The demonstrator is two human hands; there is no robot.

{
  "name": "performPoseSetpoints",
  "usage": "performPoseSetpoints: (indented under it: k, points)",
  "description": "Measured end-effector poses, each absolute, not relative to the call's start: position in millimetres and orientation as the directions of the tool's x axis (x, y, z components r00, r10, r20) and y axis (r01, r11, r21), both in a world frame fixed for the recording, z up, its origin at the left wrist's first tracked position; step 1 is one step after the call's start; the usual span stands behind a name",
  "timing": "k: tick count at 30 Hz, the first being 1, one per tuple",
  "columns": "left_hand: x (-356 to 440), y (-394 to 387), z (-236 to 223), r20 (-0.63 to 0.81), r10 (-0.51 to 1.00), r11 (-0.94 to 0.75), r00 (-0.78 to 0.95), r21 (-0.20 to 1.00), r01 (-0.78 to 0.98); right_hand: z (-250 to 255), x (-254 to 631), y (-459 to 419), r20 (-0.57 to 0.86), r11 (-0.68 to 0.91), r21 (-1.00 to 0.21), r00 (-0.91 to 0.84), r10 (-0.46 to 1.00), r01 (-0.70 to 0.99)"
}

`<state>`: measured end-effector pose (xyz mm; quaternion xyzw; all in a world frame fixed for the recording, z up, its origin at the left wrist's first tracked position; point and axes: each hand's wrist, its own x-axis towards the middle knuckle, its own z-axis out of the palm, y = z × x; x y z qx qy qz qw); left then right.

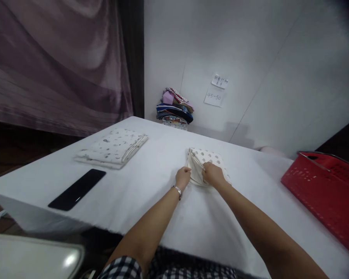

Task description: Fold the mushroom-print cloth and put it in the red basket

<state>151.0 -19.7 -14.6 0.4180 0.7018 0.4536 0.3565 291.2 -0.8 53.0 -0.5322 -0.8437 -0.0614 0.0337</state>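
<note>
Nearest, a black-and-white checked fabric sleeve (120,268) shows at the bottom edge, with a glossy pale panel with a rounded corner (31,257) at lower left. Beyond lies a broad table under a smooth white covering (157,166), which hangs down over the near-left side. A flat black rectangular slab with a glossy surface (77,190) rests near that side.

Toward the middle of the table, the left hand (182,177), a silvery bracelet (178,191) at its wrist, has its fingers closed on the left edge of a folded white cloth with a small grey print (213,156). The right hand (213,174) is clamped on a fold of the same cloth, just beside. A larger folded white cloth with dark motifs (112,145) lies well to the left; a red perforated plastic basket (322,190) stands at the right.

Past the far edge, a stack of folded multicoloured fabrics (174,110) rises by a pale grey wall (250,50). Two white handwritten paper sheets (213,97) are fixed there, the lower reading "45-50". A mauve draped curtain (55,58) hangs at left.
</note>
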Motion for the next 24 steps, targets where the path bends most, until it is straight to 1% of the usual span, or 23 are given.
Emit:
performPoseSetpoints:
  k: [2, 4, 9, 14, 16, 18, 20, 21, 22, 24]
  points:
    - [152.4, -19.6, -15.4, -0.122, 0.902, 0.235, -0.414, 0.943, 0.235, 50.4, 284.4, -4.7, 0.071, 0.472, 0.111, -0.481, 0.874, 0.875]
    - [153.9, -19.3, -16.9, -0.128, 0.892, 0.240, -0.433, 0.946, 0.216, 42.8, 273.2, -9.0, 0.025, 0.503, 0.110, -0.509, 0.861, 0.857]
    - [153.5, -19.3, -19.0, -0.138, 0.885, 0.255, -0.445, 0.943, 0.214, 29.4, 253.6, -11.1, 0.001, 0.538, 0.040, -0.539, 0.842, 0.842]
    - [149.5, -14.8, -13.9, -0.145, 0.888, 0.285, -0.436, 0.918, 0.275, 32.5, 265.6, -1.0, 0.011, 0.541, -0.047, -0.542, 0.841, 0.839]
    - [148.6, -11.6, -10.6, -0.153, 0.890, 0.304, -0.430, 0.901, 0.309, 32.9, 274.5, 3.6, 0.007, 0.525, -0.152, -0.530, 0.848, 0.837]
    - [148.1, -9.2, -7.6, -0.155, 0.894, 0.314, -0.420, 0.885, 0.343, 31.9, 282.8, 7.2, 0.008, 0.466, -0.343, -0.493, 0.870, 0.816]
    - [148.0, -8.7, -5.6, -0.149, 0.902, 0.310, -0.404, 0.876, 0.369, 30.0, 288.7, 8.9, 0.045, 0.388, -0.541, -0.435, 0.899, 0.746]
    - [148.0, -9.1, -5.0, -0.143, 0.908, 0.302, -0.394, 0.875, 0.379, 29.1, 290.5, 8.8, 0.081, 0.371, -0.599, -0.407, 0.910, 0.710]
    - [148.0, -9.8, -4.8, -0.134, 0.913, 0.291, -0.385, 0.875, 0.386, 28.3, 291.5, 8.2, 0.123, 0.371, -0.628, -0.383, 0.916, 0.685]
    - [147.9, -11.4, -4.9, -0.115, 0.921, 0.270, -0.372, 0.877, 0.398, 27.3, 291.2, 5.7, 0.187, 0.398, -0.613, -0.364, 0.912, 0.682]
